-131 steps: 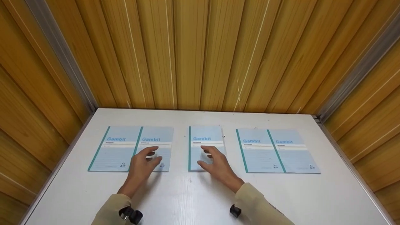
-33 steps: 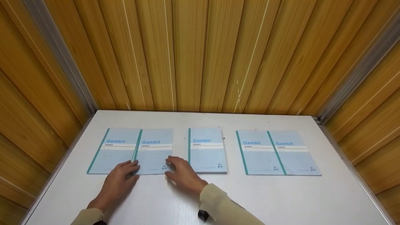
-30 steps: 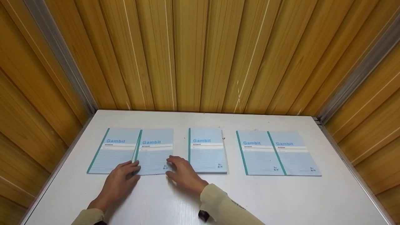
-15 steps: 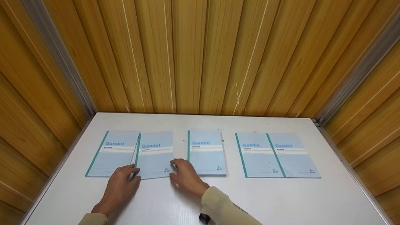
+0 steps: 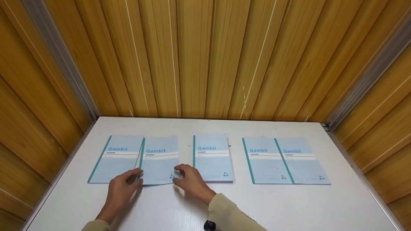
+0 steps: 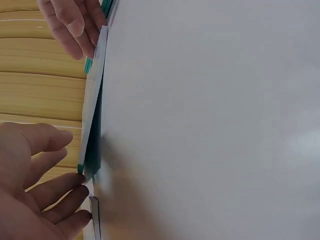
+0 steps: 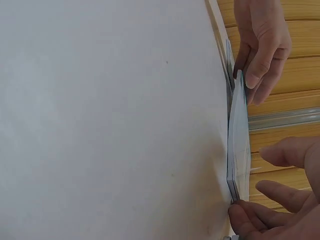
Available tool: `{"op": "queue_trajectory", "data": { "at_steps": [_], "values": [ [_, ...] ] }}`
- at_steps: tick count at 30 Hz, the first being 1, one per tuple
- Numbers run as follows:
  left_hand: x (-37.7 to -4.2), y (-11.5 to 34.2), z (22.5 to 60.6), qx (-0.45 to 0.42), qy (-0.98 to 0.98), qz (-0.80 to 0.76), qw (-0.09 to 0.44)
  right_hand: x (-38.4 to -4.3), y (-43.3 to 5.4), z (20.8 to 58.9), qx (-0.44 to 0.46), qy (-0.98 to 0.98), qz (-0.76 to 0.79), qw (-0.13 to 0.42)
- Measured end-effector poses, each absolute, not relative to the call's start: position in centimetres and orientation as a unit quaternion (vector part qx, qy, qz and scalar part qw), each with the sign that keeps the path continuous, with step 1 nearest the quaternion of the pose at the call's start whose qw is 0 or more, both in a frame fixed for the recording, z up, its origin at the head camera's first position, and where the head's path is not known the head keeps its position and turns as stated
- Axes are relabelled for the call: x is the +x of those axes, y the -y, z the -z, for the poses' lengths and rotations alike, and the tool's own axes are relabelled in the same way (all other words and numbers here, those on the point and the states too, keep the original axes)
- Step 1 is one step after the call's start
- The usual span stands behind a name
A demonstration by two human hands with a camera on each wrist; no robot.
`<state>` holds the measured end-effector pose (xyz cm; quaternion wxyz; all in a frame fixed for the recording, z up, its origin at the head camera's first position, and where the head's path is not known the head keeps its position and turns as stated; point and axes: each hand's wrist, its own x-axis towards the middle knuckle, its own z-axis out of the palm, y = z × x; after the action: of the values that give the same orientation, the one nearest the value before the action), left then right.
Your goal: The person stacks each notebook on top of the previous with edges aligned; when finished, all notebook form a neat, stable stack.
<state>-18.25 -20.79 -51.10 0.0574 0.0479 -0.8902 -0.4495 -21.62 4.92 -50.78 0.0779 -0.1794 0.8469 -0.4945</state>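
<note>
Several light-blue notebooks with green spines lie in a row on the white table (image 5: 167, 208). My left hand (image 5: 120, 191) grips the lower spine edge of the second notebook from the left (image 5: 159, 166), its thumb on the cover side and fingers at the edge. In the left wrist view, this notebook's spine corner is raised and tilted, with a dark gap beneath. My right hand (image 5: 194, 183) has its fingertips at the same notebook's lower right edge; in the right wrist view its thumb stands off the cover. The leftmost notebook (image 5: 110, 166) lies flat beside it.
A single notebook (image 5: 212, 163) lies just right of my right hand. Two more notebooks, one of them the rightmost notebook (image 5: 303, 166), lie edge to edge further right. Yellow wood-patterned walls (image 5: 192, 57) stand behind the table and at both sides.
Both hands came from above the notebooks down to the second one's lower edges. Its spine side has lifted and turned slightly away from the leftmost notebook, opening a narrow gap.
</note>
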Motion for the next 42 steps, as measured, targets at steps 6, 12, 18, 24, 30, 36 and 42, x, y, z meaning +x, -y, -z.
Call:
{"op": "queue_trajectory", "data": {
  "at_steps": [6, 12, 18, 24, 30, 36, 42],
  "values": [
    [-18.3, 20.6, 51.1, 0.124, 0.831, 0.541, 0.043, -21.6, -5.2, 50.8, -0.168, -0.839, 0.510, 0.085],
    [-18.6, 20.3, 51.1, 0.157, 0.786, 0.598, -0.001, -21.8, -5.5, 51.0, -0.153, -0.837, 0.517, 0.089],
    [-19.0, 20.8, 50.8, 0.171, 0.764, 0.622, -0.023, -21.9, -5.8, 51.0, -0.140, -0.826, 0.538, 0.090],
    [-19.1, 21.3, 50.4, 0.181, 0.715, 0.674, -0.042, -22.1, -6.1, 51.1, -0.121, -0.806, 0.570, 0.100],
    [-19.0, 21.3, 50.3, 0.181, 0.697, 0.693, -0.040, -22.2, -6.1, 51.0, -0.098, -0.777, 0.610, 0.119],
    [-18.5, 21.3, 50.3, 0.160, 0.708, 0.687, -0.037, -22.3, -6.4, 51.0, -0.091, -0.754, 0.640, 0.115],
    [-18.3, 21.1, 50.6, 0.154, 0.713, 0.683, -0.031, -22.5, -6.6, 51.0, -0.067, -0.723, 0.676, 0.124]
  ]
}}
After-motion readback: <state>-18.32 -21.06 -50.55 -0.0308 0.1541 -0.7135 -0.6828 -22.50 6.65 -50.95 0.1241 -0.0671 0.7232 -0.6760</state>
